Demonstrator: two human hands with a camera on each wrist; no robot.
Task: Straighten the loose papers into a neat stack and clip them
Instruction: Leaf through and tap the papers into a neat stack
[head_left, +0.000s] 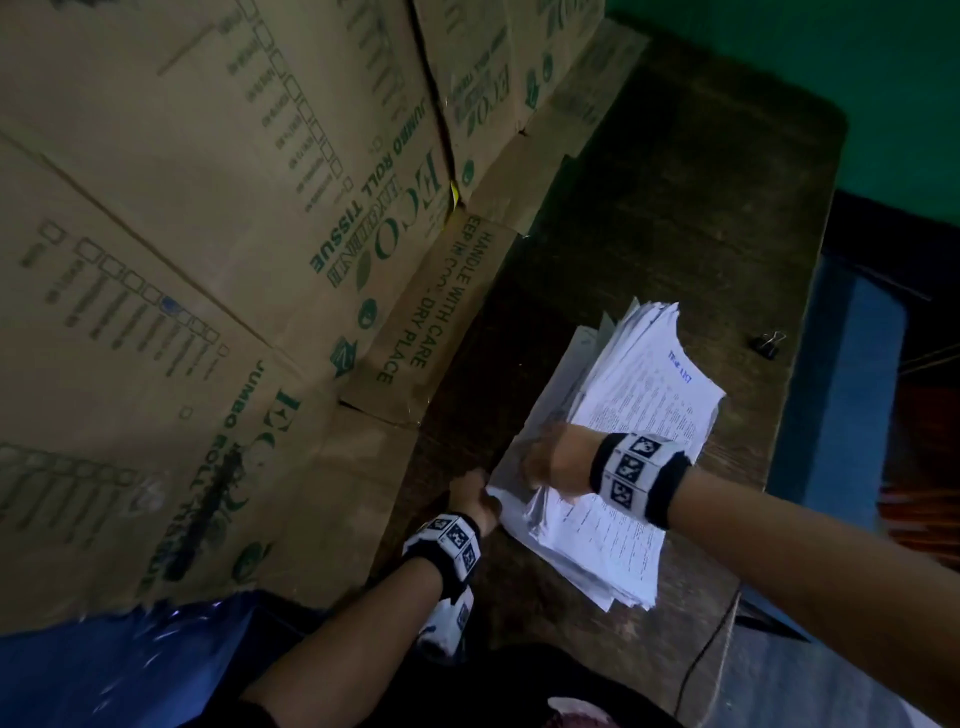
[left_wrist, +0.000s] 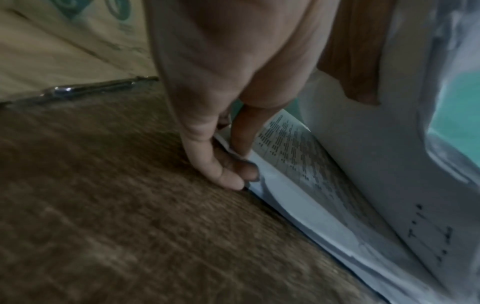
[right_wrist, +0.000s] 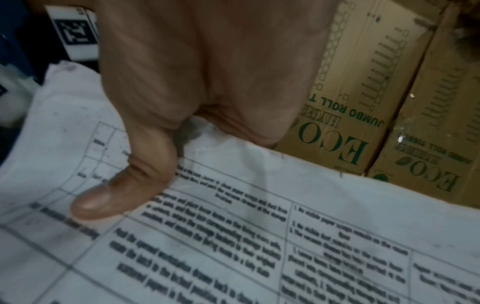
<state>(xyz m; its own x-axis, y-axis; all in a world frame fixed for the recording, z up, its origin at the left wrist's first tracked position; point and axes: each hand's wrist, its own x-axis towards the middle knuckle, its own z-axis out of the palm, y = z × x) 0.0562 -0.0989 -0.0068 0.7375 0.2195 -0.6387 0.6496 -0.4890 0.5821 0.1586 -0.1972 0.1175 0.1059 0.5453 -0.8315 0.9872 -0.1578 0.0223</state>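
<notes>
A loose pile of printed papers (head_left: 631, 415) lies fanned out on the dark wooden table (head_left: 649, 208). My right hand (head_left: 540, 462) grips the upper sheets at their left edge and holds them raised; its thumb (right_wrist: 116, 191) lies on the printed top sheet (right_wrist: 259, 236), with the fingers hidden behind the edge. My left hand (head_left: 480, 491) is at the pile's near-left corner. Its fingers (left_wrist: 221, 170) pinch the edge of the lower sheets (left_wrist: 298, 164) against the table. A black binder clip (head_left: 768, 343) sits alone near the table's right edge.
Stacked cardboard boxes (head_left: 234, 234) printed with green lettering wall off the table's left side, close to the pile, and also show behind the paper (right_wrist: 363, 102). Blue plastic (head_left: 130, 665) lies at the near left. A thin cable (head_left: 711, 639) hangs over the near right edge.
</notes>
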